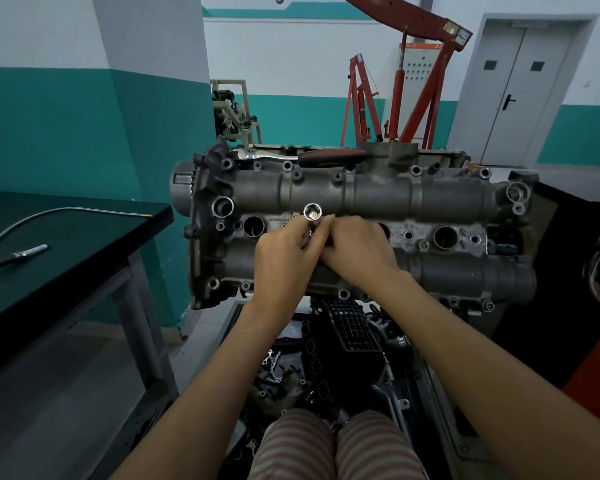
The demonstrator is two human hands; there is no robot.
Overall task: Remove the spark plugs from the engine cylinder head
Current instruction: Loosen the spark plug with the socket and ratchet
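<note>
Teal-and-white walls are backing a workshop where 1 cylinder head (378,195) is sitting on a stand in front of the person, with 1 red hoist (413,81) behind it and 1 dark worktop (84,237) to the left. Both hands are meeting over the middle of the head: the left hand (284,258) is curling its fingers round a chrome socket (312,212), whose open end is pointing up, and the right hand (357,251) is pinching at the same tool just beside it. Whether a plug is seated in the socket I cannot tell.

1 spark plug (20,255) is already lying on the worktop, well apart from the engine. 3 plug wells are showing open along the head; a 4th, if present, is being hidden by the hands. 1 ratchet (298,154) is resting on the far edge of the head.

A plug is likely handling as a light, stiff piece, with brittle ceramic and probably oily threads, so it is best taken by the metal hex or upper stem and lifted straight out of the deep well.
</note>
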